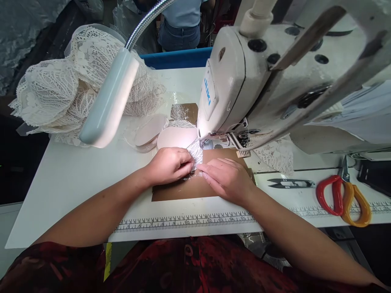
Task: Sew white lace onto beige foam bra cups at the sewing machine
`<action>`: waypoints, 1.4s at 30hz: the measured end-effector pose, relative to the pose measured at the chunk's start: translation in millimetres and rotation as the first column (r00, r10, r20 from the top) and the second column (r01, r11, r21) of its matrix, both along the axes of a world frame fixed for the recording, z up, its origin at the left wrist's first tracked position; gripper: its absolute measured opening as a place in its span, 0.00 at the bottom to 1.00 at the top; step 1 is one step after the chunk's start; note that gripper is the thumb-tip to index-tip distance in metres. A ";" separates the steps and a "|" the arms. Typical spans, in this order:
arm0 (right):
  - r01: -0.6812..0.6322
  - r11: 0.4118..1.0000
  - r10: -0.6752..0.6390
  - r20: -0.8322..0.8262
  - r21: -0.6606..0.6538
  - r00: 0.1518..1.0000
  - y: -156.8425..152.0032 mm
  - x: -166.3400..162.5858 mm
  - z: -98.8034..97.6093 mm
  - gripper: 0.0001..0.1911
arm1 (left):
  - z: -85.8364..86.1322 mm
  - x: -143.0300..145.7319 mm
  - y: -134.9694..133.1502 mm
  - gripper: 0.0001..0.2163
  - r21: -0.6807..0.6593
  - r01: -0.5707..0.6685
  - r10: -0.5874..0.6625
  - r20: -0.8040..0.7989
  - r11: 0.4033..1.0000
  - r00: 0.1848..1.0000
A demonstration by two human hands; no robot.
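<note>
**Operator:** Fingers of the left hand (171,165) are curled and pinched shut on the lace strip (195,152); fingers of the right hand (227,177) lie nearly flat and together, tips pressing the strip's near edge against the brown sheet (186,189). Correct posture for feeding?

**Supervisor:** It appears correct. The lace strip sits between both hands, its far end under the presser foot (202,142) of the sewing machine (244,89). To do this step well, in my judgement: keep the strip flat and its edge aligned with the foot, apply light, even tension from both sides, and keep fingertips just short of the needle area.

**Operator:** Is the right hand gripping anything?

**Supervisor:** No. It holds nothing; it only presses down with extended fingers. The left hand does the gripping, thumb side closed over the lace.

**Operator:** Surroundings?

**Supervisor:** A padded cup (177,137) lies just behind the left hand, touching the strip's far end. A pile of lace pieces (61,93) sits at the far left of the bench (70,179), under the lamp (110,97). Thread snips (290,183) and scissors (342,195) lie to the right, well apart from the hands. A printed ruler (183,222) runs along the near bench edge.
</note>
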State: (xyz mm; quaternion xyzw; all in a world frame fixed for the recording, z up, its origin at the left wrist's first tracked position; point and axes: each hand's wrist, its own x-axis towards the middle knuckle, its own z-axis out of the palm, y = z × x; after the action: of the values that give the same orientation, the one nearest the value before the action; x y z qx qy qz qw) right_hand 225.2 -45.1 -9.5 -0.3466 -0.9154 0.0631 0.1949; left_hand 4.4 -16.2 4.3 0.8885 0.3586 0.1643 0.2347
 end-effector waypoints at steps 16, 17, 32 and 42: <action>-0.069 0.998 0.068 0.134 0.008 0.989 -5.0 -1.6 4.2 0.14 | -3.1 -7.2 3.8 0.13 0.035 0.156 -0.156 -0.002 0.987 0.988; -0.068 0.998 0.067 0.134 0.007 0.989 -5.0 -1.5 4.2 0.14 | -3.4 -7.2 3.9 0.13 0.057 0.169 -0.168 -0.018 0.984 0.986; -0.005 0.999 0.001 0.095 0.048 0.995 -2.0 1.3 1.5 0.13 | -1.2 -8.3 2.2 0.13 0.173 0.235 -0.224 -0.079 0.957 0.971; -0.011 0.999 0.008 0.077 0.038 0.997 -1.5 0.3 2.1 0.15 | -1.8 1.1 15.4 0.15 0.272 0.156 -0.127 -0.124 0.949 0.984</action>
State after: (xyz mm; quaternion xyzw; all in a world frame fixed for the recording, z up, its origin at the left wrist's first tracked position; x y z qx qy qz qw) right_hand 225.5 -46.7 -7.4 -0.3405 -0.9249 0.0332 0.1657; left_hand 5.4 -0.8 2.5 0.9435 0.2788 0.1494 0.0984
